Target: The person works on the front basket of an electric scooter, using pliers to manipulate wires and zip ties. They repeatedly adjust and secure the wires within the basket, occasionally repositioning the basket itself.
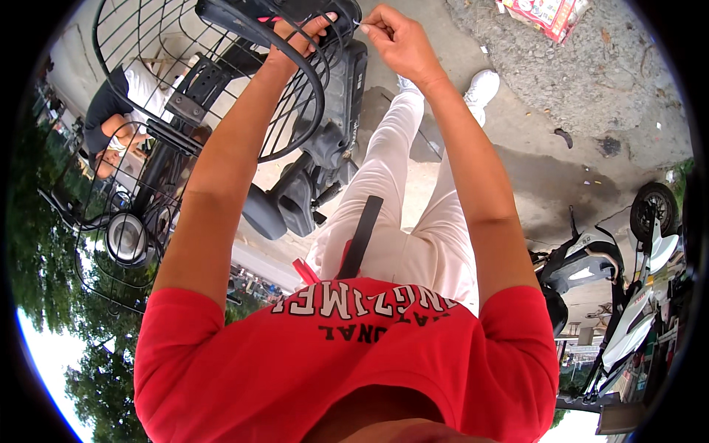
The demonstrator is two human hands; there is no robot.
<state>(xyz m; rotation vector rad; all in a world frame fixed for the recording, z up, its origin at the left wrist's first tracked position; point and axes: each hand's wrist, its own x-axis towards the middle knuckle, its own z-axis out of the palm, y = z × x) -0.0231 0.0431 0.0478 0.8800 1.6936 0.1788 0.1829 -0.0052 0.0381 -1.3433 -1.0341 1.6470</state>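
Observation:
At the top of the view, my left hand [301, 35] reaches among the bars of a black wire basket [323, 107], its fingers curled against dark parts of an electric scooter [342, 111]. What those fingers grip, if anything, is hidden. My right hand [402, 43] is just to the right, with thumb and forefinger pinched on a small, thin, pale piece [359, 23] at the edge of the scooter's black upper housing [341, 10]. Too little of that piece shows to name it.
Another person [111, 129] sits or crouches at the left, beyond the basket wires. Near them is a vehicle with a round headlight [127, 238]. White-and-black motorbikes [591, 258] stand at right. A red-and-white package [550, 16] lies on rough concrete [509, 74].

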